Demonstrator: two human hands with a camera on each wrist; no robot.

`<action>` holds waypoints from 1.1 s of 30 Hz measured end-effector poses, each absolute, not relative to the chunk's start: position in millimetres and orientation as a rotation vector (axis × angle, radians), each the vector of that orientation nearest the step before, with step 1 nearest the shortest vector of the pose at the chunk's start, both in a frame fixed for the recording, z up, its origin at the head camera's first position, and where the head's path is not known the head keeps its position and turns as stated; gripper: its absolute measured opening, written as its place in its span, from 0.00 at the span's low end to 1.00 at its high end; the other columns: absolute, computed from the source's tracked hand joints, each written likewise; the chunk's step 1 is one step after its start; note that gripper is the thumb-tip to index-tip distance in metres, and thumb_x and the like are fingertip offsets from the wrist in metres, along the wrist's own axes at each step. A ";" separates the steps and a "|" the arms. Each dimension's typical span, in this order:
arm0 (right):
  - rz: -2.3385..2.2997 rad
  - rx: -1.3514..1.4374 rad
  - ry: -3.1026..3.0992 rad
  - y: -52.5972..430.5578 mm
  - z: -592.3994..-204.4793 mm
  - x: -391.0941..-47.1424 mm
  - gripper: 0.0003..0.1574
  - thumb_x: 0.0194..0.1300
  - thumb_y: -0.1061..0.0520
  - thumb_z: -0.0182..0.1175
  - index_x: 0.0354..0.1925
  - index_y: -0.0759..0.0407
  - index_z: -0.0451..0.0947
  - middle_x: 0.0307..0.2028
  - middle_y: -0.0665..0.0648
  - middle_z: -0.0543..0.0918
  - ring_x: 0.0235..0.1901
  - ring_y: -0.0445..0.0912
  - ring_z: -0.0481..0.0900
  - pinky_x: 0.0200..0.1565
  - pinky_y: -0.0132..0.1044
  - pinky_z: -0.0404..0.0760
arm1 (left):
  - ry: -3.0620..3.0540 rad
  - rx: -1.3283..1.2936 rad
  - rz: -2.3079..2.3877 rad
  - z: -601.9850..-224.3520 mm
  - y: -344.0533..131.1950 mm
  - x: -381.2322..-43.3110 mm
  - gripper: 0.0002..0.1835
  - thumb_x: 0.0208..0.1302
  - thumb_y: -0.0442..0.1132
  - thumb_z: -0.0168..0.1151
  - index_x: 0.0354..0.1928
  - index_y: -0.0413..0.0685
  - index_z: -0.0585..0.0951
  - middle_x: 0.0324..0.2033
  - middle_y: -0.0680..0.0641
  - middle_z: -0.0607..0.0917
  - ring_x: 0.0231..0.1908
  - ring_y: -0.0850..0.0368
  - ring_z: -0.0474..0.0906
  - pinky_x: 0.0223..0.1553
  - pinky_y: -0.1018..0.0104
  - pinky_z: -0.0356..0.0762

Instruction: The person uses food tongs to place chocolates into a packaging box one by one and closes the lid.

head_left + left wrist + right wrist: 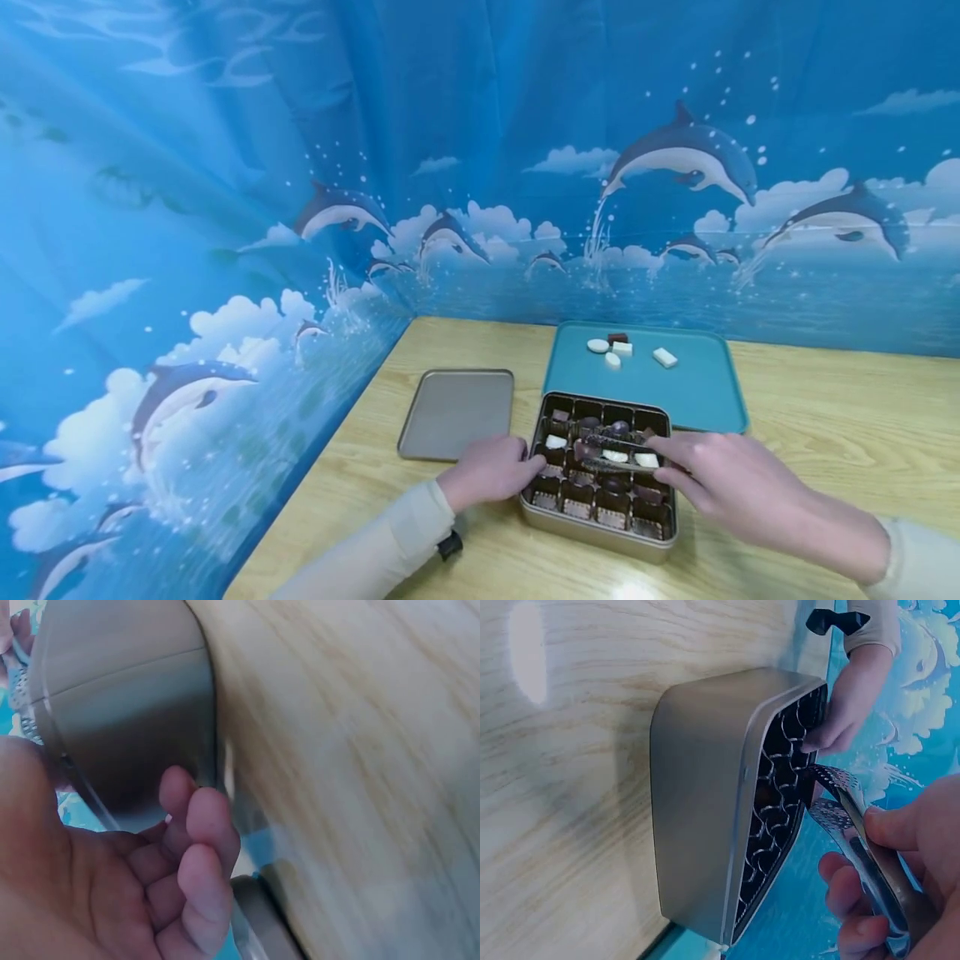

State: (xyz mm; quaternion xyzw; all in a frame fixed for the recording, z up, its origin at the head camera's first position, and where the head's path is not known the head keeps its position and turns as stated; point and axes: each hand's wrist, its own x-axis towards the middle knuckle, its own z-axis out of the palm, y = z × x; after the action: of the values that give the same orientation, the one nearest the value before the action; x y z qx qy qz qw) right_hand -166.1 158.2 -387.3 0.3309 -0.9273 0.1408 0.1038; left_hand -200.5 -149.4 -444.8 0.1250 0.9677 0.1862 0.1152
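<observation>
My right hand [738,487] grips metal tongs [870,859] with perforated ends, held over the chocolate tin [600,533]. A dark brown chocolate [583,450] shows at the tips of the tongs, above the tin's compartments. My left hand [491,473] holds the tin's left side, its thumb at the rim and the other fingers bent beside the outer wall [127,750]. Clear-edged cells divide the tin; several contain dark chocolates, and white pieces [555,442] sit in others. The cells along the near row look unfilled.
Behind the tin lies a teal tray [697,387] bearing several white pieces [664,357] and one dark brown chocolate [618,338]. A flat metal lid [461,408] rests on the wooden table [847,408] left of the tin. A blue dolphin-print curtain [487,150] hangs behind and to the left.
</observation>
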 end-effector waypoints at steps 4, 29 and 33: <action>0.426 0.980 -2.760 154.6 -389.3 -165.1 0.23 0.63 0.51 0.68 0.55 0.57 0.83 0.45 0.53 0.89 0.28 0.31 0.77 0.33 0.35 0.83 | 2.835 0.405 0.549 -440.4 -152.2 -197.3 0.24 0.74 0.56 0.47 0.19 0.55 0.70 0.15 0.55 0.72 0.14 0.60 0.64 0.20 0.64 0.67; 0.533 0.770 -2.824 184.8 -380.3 -240.0 0.30 0.71 0.50 0.62 0.62 0.70 0.75 0.24 0.45 0.81 0.11 0.36 0.58 0.15 0.31 0.60 | 2.913 0.647 0.422 -451.5 -155.8 -188.6 0.26 0.80 0.49 0.37 0.18 0.56 0.65 0.15 0.57 0.65 0.16 0.64 0.59 0.22 0.69 0.65; 0.515 0.733 -2.878 195.5 -381.5 -265.2 0.30 0.72 0.51 0.60 0.63 0.70 0.73 0.17 0.45 0.75 0.10 0.39 0.58 0.15 0.32 0.58 | 2.925 0.655 0.405 -453.6 -153.9 -187.7 0.26 0.80 0.48 0.37 0.17 0.56 0.65 0.16 0.57 0.64 0.16 0.64 0.60 0.23 0.69 0.66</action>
State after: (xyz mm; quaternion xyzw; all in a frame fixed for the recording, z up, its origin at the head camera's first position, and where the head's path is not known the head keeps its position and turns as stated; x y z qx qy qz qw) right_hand -265.2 195.5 -381.5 0.2426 -0.9529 0.1706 0.0638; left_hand -187.7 -153.9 -453.6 0.2163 0.9654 0.1336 0.0584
